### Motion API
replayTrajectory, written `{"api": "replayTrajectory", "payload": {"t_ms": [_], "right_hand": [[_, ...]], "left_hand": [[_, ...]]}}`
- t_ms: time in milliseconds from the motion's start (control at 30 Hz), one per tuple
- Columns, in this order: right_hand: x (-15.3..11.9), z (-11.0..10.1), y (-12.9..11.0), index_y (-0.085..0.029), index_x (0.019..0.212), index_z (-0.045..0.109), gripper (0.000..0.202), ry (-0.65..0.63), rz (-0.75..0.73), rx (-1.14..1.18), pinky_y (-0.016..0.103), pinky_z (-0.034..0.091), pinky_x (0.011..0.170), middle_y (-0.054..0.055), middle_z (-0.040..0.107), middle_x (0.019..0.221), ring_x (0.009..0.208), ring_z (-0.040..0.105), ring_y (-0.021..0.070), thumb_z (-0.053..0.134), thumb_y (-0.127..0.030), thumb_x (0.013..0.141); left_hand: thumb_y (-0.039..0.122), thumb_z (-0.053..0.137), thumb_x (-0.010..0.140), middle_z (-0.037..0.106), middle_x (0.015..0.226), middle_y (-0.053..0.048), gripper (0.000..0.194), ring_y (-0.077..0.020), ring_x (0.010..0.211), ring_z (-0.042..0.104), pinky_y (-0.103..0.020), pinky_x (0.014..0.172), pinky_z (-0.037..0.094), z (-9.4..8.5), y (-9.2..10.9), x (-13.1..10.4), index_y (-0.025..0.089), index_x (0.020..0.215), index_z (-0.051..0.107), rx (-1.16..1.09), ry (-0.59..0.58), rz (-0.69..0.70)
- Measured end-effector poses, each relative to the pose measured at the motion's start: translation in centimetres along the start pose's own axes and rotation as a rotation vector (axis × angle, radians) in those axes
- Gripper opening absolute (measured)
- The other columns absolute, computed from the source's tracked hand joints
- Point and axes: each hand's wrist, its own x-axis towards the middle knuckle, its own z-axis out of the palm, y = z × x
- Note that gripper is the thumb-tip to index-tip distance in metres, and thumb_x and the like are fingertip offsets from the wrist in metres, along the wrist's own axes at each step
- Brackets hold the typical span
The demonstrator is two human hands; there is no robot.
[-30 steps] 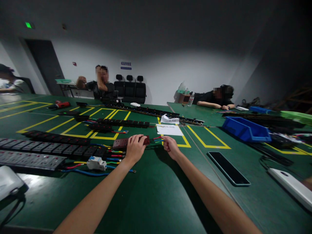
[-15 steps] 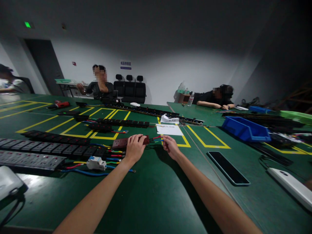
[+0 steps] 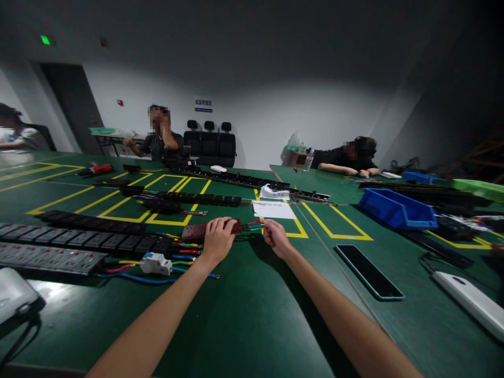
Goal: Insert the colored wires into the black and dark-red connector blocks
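Note:
My left hand (image 3: 219, 239) lies over a dark red socket strip (image 3: 191, 231), its fingers wrapped round the strip's right part. Red, green and blue wires (image 3: 252, 226) come out of the strip's right end. At their tips my right hand (image 3: 275, 237) is closed in a pinch on them. A white sheet of paper (image 3: 274, 209) lies just behind the wires. To the left are black socket strips (image 3: 90, 237) and a grey one (image 3: 47, 258), with coloured leads and a white breaker (image 3: 156, 263) in front of them.
A phone (image 3: 369, 272) and a white device (image 3: 468, 302) lie to the right, with a blue bin (image 3: 397, 208) beyond them. Long black strips (image 3: 236, 179) cross the back of the green table (image 3: 252, 325). A red tool (image 3: 98, 169) is at the back left. Several people sit beyond.
Both my hands have stayed almost in place on the strip and wires. The seated person at the back left has shifted head and raised arm slightly.

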Motion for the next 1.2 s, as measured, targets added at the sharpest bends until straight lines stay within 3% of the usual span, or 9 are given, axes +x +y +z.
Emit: {"api": "replayTrajectory", "payload": {"t_ms": [200,667,1000,1200], "right_hand": [[0.15,-0.08,0.3,-0.019,0.089,0.06,0.039,-0.023,-0.022,0.025,0.017,0.01,0.031,-0.013,0.037,0.042,0.031,0.027,0.004,0.077,-0.048,0.068],[0.43,-0.08,0.31,-0.018,0.09,0.062,0.033,0.012,-0.004,0.022,0.017,0.016,0.034,-0.011,0.041,0.046,0.035,0.032,0.0047,0.073,-0.037,0.066],[0.09,-0.07,0.36,-0.018,0.09,0.061,0.044,0.001,-0.042,-0.046,0.018,0.011,0.033,-0.011,0.041,0.042,0.033,0.03,0.0051,0.075,-0.055,0.07],[0.06,-0.02,0.26,-0.018,0.089,0.061,0.044,0.003,-0.033,-0.041,0.017,0.013,0.033,-0.011,0.043,0.043,0.033,0.032,0.005,0.077,-0.054,0.069]], "left_hand": [[0.022,0.066,0.088,0.063,0.126,-0.008,0.036,-0.0284,0.119,0.054,-0.046,0.104,0.04,-0.05,0.05,0.03,0.024,0.123,0.06,-0.005,-0.006,0.001],[0.022,0.065,0.089,0.064,0.125,-0.008,0.034,-0.0283,0.118,0.054,-0.046,0.103,0.041,0.03,-0.01,-0.04,0.024,0.123,0.061,-0.005,0.001,0.007],[0.023,0.065,0.089,0.064,0.125,-0.008,0.035,-0.0279,0.118,0.055,-0.046,0.103,0.041,-0.1,0.1,0.01,0.025,0.124,0.061,-0.011,0.004,0.004],[0.024,0.063,0.09,0.064,0.125,-0.009,0.033,-0.0281,0.118,0.055,-0.046,0.102,0.041,-0.12,0.02,0.0,0.024,0.123,0.061,-0.01,-0.003,0.007]]}}
